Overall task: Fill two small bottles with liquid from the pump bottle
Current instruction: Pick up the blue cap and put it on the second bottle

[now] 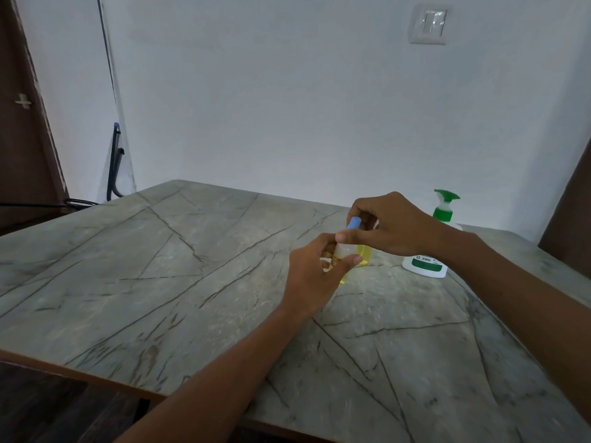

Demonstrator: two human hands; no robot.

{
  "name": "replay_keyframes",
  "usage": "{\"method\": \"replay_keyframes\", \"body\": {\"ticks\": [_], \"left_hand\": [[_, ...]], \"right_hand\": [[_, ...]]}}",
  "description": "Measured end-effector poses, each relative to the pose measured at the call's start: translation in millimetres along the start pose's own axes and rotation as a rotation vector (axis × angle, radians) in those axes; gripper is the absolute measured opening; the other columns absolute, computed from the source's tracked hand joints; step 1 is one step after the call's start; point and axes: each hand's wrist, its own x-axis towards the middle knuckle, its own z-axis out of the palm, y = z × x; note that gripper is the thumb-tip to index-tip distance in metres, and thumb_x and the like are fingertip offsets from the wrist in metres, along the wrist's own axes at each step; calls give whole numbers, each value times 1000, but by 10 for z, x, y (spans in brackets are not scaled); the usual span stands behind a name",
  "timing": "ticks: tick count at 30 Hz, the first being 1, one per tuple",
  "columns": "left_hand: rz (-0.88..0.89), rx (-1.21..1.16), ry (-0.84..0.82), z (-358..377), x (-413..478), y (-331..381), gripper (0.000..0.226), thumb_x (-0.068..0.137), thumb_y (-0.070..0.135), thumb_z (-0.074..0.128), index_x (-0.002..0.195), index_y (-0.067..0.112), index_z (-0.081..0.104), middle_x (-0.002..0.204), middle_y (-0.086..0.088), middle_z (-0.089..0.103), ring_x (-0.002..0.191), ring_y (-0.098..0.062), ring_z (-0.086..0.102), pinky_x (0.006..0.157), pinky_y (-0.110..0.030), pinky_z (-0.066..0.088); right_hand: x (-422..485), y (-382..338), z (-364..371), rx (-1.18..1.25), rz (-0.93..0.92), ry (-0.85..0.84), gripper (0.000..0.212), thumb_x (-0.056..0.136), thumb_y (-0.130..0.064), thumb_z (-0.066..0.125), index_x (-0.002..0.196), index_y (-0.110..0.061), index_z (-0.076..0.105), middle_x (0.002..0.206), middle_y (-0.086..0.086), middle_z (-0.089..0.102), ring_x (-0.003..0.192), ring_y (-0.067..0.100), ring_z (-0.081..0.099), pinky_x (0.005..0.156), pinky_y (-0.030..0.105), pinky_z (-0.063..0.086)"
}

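Observation:
My left hand (315,271) grips a small clear bottle (344,251) holding yellow liquid, just above the table. My right hand (388,223) pinches the blue cap (354,224) at that bottle's top. Right behind it stands a second small bottle (365,253) with yellow liquid, mostly hidden by my hands. The white pump bottle (427,265) with a green pump head (445,203) stands to the right, partly hidden by my right wrist.
The marble-patterned table (192,282) reaches the white wall at the back. Its near edge runs along the lower left. A dark door frame stands at the far left, and black cables hang in the back left corner.

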Motion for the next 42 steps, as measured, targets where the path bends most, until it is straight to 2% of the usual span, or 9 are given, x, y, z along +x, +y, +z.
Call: {"method": "replay_keyframes", "body": {"ticks": [3, 7, 14, 20, 24, 28, 33, 37, 42], "left_hand": [[3, -10, -5, 3, 3, 2, 37, 79, 40, 74, 110, 21, 65, 85, 24, 60, 78, 13, 59, 67, -4, 48], [19, 10, -5, 13, 7, -21, 42, 78, 44, 73, 112, 20, 65, 93, 13, 67, 76, 4, 62, 69, -8, 51], [34, -24, -9, 0, -10, 14, 42, 79, 39, 75, 115, 19, 65, 89, 13, 67, 79, 2, 65, 70, -9, 52], [1, -36, -4, 1, -4, 21, 39, 79, 39, 75, 112, 20, 65, 84, 26, 61, 78, 15, 59, 65, -2, 46], [21, -34, 7, 3, -2, 6, 42, 79, 40, 75, 114, 20, 65, 94, 11, 70, 80, 1, 65, 69, -11, 54], [18, -50, -4, -6, -8, 18, 37, 80, 36, 75, 111, 19, 65, 88, 19, 65, 82, 7, 63, 68, -7, 50], [8, -63, -8, 9, 0, -4, 40, 80, 38, 75, 114, 18, 65, 92, 14, 69, 82, 4, 65, 71, -11, 53], [10, -24, -19, 16, -5, 5, 41, 79, 38, 75, 113, 17, 66, 86, 24, 60, 78, 18, 58, 67, -1, 46], [39, -5, -17, 4, -21, -13, 39, 78, 38, 76, 112, 19, 67, 85, 18, 65, 79, 6, 62, 70, -7, 49]], "right_hand": [[-23, -5, -38, 99, -11, 10, 50, 72, -50, 74, 111, -20, 66, 102, -9, 69, 92, 8, 65, 75, 17, 55], [-27, 23, -85, 183, -49, -46, 22, 76, -23, 81, 97, -22, 72, 93, -9, 73, 88, 6, 67, 77, 18, 55], [-30, 51, 76, 82, 4, 116, 41, 68, -66, 64, 69, -24, 61, 60, -1, 63, 50, 9, 51, 49, 21, 41], [-102, -9, 55, 272, 31, 20, 47, 71, -53, 71, 109, -24, 67, 107, -11, 69, 97, 7, 64, 79, 22, 56], [-93, 33, 19, 282, -17, -9, 22, 74, -23, 82, 90, -32, 69, 95, -9, 72, 89, 9, 67, 80, 26, 58], [-78, 26, 54, 188, -10, 101, 35, 63, -54, 78, 77, -23, 68, 70, -4, 68, 60, 7, 60, 61, 25, 51], [-92, 3, 37, 209, -29, 22, 51, 67, -55, 74, 106, -24, 67, 94, -13, 68, 82, 8, 66, 73, 18, 54], [-49, -9, 39, 119, -64, -10, 16, 77, -30, 80, 87, -21, 71, 85, -8, 72, 78, 8, 67, 72, 14, 53], [-11, -22, 150, 39, -2, 54, 16, 75, -31, 81, 81, -20, 71, 72, -15, 66, 66, 2, 62, 61, 10, 45]]}}
